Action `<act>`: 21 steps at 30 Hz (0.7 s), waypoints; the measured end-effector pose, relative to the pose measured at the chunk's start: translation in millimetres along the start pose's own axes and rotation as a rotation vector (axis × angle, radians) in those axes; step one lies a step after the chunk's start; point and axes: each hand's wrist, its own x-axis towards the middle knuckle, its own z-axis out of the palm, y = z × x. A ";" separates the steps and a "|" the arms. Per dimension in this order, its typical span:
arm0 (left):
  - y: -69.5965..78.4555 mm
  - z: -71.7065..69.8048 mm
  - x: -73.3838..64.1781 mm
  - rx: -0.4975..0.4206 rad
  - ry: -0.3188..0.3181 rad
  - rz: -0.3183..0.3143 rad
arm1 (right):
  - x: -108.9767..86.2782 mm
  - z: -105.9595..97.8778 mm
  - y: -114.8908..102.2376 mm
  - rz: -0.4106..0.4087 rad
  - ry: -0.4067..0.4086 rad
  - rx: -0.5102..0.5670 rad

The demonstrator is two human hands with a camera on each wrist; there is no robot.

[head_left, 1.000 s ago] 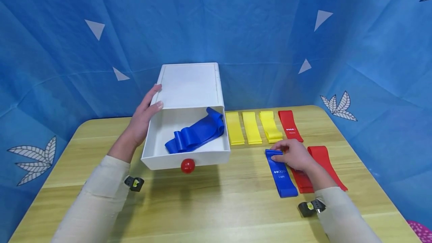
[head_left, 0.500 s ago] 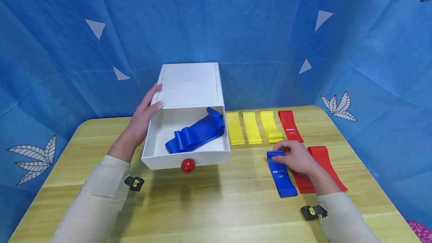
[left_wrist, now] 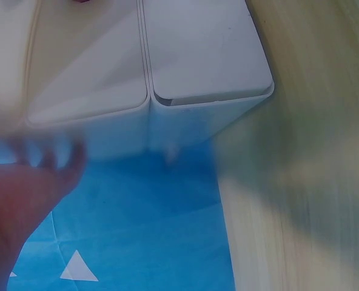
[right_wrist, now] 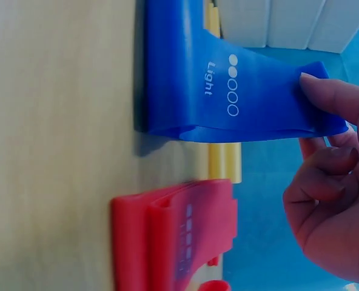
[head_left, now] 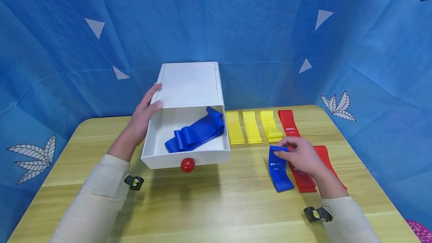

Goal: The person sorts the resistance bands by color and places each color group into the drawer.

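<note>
My right hand [head_left: 302, 156] pinches the far end of a folded blue resistance band [head_left: 279, 173] between thumb and fingers. In the right wrist view the blue band [right_wrist: 252, 91] reads "Light"; its pinched end is raised while the other end hangs down near the table. Beside it lies a folded red band [head_left: 303, 181], partly behind my hand. My left hand [head_left: 140, 121] rests against the left side of a white drawer unit [head_left: 189, 85], fingers fairly straight. Its drawer [head_left: 209, 157] is pulled out, with a red knob [head_left: 187, 165]. Blue bands [head_left: 195, 132] lie bunched inside the drawer.
Yellow bands, including the middle one [head_left: 252, 127], lie in a row right of the drawer unit. Another red band [head_left: 288, 121] lies beyond my right hand, and one more red band [head_left: 329, 162] to its right. A blue curtain [head_left: 263, 40] hangs behind the wooden table [head_left: 216, 213].
My right hand has lifted the far end of the blue band off the table and shifted slightly right. My left hand and the drawer have stayed in place.
</note>
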 end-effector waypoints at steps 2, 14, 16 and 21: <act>0.2 0.0 -0.1 -0.001 0.000 0.000 | -0.8 -1.7 -4.0 0.005 0.012 0.008; -0.9 0.4 0.3 0.000 0.007 -0.004 | 1.6 -7.6 -33.4 -0.005 0.113 0.107; -1.4 0.3 0.1 0.001 0.008 0.001 | 2.8 -8.5 -38.3 -0.007 0.131 0.128; -0.6 -0.3 -0.9 0.003 0.007 -0.003 | 5.1 -12.1 -52.6 -0.029 0.172 0.190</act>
